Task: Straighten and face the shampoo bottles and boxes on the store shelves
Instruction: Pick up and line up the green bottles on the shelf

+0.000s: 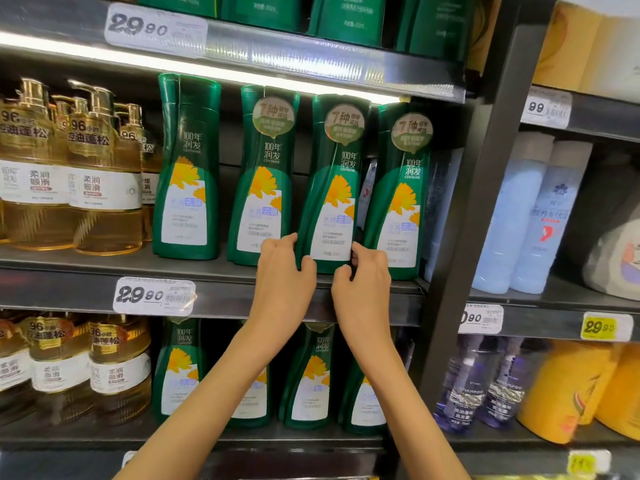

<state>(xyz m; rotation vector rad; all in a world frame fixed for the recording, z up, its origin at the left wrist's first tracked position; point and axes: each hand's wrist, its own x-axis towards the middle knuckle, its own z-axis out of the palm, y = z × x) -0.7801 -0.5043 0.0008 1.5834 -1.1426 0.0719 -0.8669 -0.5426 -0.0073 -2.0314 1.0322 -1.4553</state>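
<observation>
While both forearms reach up to the middle shelf (225, 299), the left hand (285, 271) and right hand (365, 277) grip the base of the third green shampoo bottle (334, 188) from either side, fingers (281, 241) curled round its lower edges. It stands on the shelf, label outward, between the second green bottle (263, 174) and the fourth green bottle (398, 199). Amber pump bottles (104, 174) stand further left; pale blue bottles (526, 216) occupy the next bay right.
</observation>
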